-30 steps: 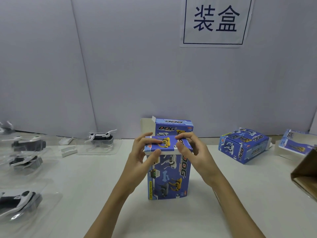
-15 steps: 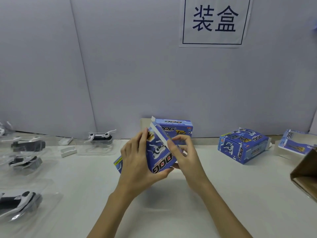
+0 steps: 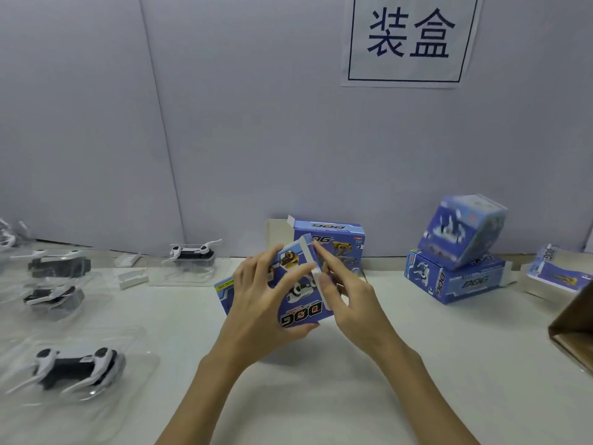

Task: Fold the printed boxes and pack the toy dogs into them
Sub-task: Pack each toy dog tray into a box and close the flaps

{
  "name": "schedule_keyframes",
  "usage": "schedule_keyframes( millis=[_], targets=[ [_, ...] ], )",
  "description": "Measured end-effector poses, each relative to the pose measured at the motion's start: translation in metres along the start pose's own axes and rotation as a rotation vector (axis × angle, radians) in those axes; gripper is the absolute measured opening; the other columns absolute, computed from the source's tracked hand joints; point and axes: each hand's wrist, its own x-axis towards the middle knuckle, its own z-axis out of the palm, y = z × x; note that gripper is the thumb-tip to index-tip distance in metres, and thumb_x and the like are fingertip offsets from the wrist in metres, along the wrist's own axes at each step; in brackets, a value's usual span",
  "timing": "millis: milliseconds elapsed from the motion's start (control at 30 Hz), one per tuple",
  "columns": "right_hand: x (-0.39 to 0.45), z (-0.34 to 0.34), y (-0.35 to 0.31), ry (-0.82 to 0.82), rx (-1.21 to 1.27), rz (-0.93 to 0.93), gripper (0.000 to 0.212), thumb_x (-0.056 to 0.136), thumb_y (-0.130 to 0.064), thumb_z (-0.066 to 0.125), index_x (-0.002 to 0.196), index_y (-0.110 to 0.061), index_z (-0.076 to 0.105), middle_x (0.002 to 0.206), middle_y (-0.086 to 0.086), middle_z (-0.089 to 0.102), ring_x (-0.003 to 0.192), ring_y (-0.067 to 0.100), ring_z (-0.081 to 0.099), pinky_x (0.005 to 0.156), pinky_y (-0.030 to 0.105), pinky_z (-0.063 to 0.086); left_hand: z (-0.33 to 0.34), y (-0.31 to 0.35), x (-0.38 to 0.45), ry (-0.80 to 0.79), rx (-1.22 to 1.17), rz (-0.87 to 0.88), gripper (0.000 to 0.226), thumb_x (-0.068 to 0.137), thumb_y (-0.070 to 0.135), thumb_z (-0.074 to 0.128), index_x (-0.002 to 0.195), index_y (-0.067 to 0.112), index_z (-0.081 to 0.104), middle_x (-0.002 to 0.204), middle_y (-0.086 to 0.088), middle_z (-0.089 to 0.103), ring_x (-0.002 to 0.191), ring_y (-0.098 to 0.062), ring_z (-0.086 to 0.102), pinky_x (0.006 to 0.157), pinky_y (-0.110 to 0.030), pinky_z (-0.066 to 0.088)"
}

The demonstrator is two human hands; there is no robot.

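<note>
Since a moment ago your left hand (image 3: 256, 303) has tipped the printed box (image 3: 301, 300) flatter, fingers wrapped round its face, off the bench (image 3: 401, 364); your right hand (image 3: 346, 297) pinches its white end flap (image 3: 316, 274). Thin card: light, easily creased, so hold the edges. "DOG" reads upside down. Toy dogs (image 3: 73, 364) lie left.

Table (image 3: 401, 364): white.
Left of sign (image 3: 406, 40): bagged toy dogs (image 3: 75, 369).
Below sign: blue boxes (image 3: 455, 281).
Far right: carton (image 3: 574, 332).
</note>
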Motion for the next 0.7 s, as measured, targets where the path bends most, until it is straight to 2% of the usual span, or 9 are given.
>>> schedule_keyframes(
  millis=[67, 133, 200, 267, 400, 500, 567, 700],
  targets=[
    [0.000, 0.002, 0.001, 0.013, -0.048, -0.004, 0.055, 0.102, -0.044, 0.056, 0.153, -0.053, 0.038, 0.136, -0.029, 0.053, 0.128, 0.004, 0.058, 0.076, 0.029, 0.065, 0.000, 0.000, 0.000, 0.000, -0.038, -0.036, 0.090, 0.068, 0.067, 0.082, 0.143, 0.036, 0.042, 0.159, -0.013, 0.039, 0.140, -0.034, 0.041, 0.109, -0.061, 0.042],
    [0.000, 0.009, 0.002, 0.075, -0.035, 0.004, 0.054, 0.101, -0.044, 0.054, 0.153, -0.050, 0.040, 0.138, -0.019, 0.056, 0.126, 0.007, 0.059, 0.075, 0.031, 0.065, -0.001, 0.001, -0.001, -0.003, -0.053, -0.044, 0.087, 0.067, 0.066, 0.083, 0.139, 0.035, 0.044, 0.159, -0.013, 0.040, 0.140, -0.035, 0.043, 0.109, -0.061, 0.042],
    [0.000, 0.017, -0.001, 0.159, 0.085, 0.052, 0.048, 0.102, -0.046, 0.050, 0.150, -0.050, 0.045, 0.136, -0.010, 0.061, 0.121, 0.011, 0.065, 0.073, 0.031, 0.065, -0.002, 0.001, -0.001, -0.006, -0.058, -0.033, 0.084, 0.069, 0.066, 0.083, 0.138, 0.036, 0.047, 0.160, -0.012, 0.038, 0.141, -0.032, 0.041, 0.110, -0.058, 0.041],
    [0.001, 0.021, -0.003, 0.192, 0.198, 0.096, 0.044, 0.101, -0.047, 0.048, 0.144, -0.053, 0.048, 0.134, -0.010, 0.064, 0.117, 0.010, 0.068, 0.070, 0.029, 0.064, -0.003, 0.001, -0.001, -0.014, -0.031, -0.005, 0.083, 0.071, 0.068, 0.080, 0.142, 0.039, 0.048, 0.160, -0.012, 0.037, 0.142, -0.030, 0.038, 0.111, -0.057, 0.041],
    [0.002, 0.008, -0.003, 0.094, 0.180, 0.077, 0.048, 0.103, -0.041, 0.048, 0.151, -0.049, 0.045, 0.138, -0.016, 0.061, 0.123, 0.011, 0.065, 0.075, 0.035, 0.065, -0.003, 0.001, -0.001, -0.049, 0.029, -0.002, 0.091, 0.073, 0.071, 0.077, 0.152, 0.043, 0.041, 0.160, -0.014, 0.037, 0.142, -0.032, 0.037, 0.111, -0.058, 0.042],
    [0.001, -0.001, -0.002, 0.043, 0.162, 0.033, 0.047, 0.105, -0.032, 0.050, 0.147, -0.051, 0.049, 0.135, -0.025, 0.060, 0.128, 0.010, 0.062, 0.074, 0.031, 0.064, -0.003, 0.005, 0.001, -0.069, 0.048, -0.028, 0.092, 0.071, 0.072, 0.079, 0.150, 0.043, 0.041, 0.159, -0.014, 0.039, 0.140, -0.035, 0.041, 0.107, -0.059, 0.045],
    [0.000, -0.004, -0.002, 0.030, 0.167, 0.023, 0.047, 0.104, -0.029, 0.052, 0.143, -0.054, 0.052, 0.137, -0.022, 0.060, 0.131, 0.012, 0.059, 0.075, 0.030, 0.064, -0.004, 0.007, 0.002, -0.067, 0.060, -0.025, 0.089, 0.070, 0.072, 0.079, 0.147, 0.042, 0.043, 0.157, -0.014, 0.041, 0.138, -0.036, 0.043, 0.105, -0.059, 0.046],
    [0.000, -0.007, 0.000, 0.003, 0.192, -0.010, 0.046, 0.105, -0.024, 0.050, 0.144, -0.050, 0.055, 0.141, -0.017, 0.061, 0.135, 0.015, 0.057, 0.080, 0.032, 0.064, -0.005, 0.010, 0.004, -0.054, 0.073, -0.023, 0.086, 0.069, 0.070, 0.081, 0.142, 0.041, 0.046, 0.153, -0.014, 0.045, 0.133, -0.035, 0.045, 0.103, -0.056, 0.048]
  ],
)
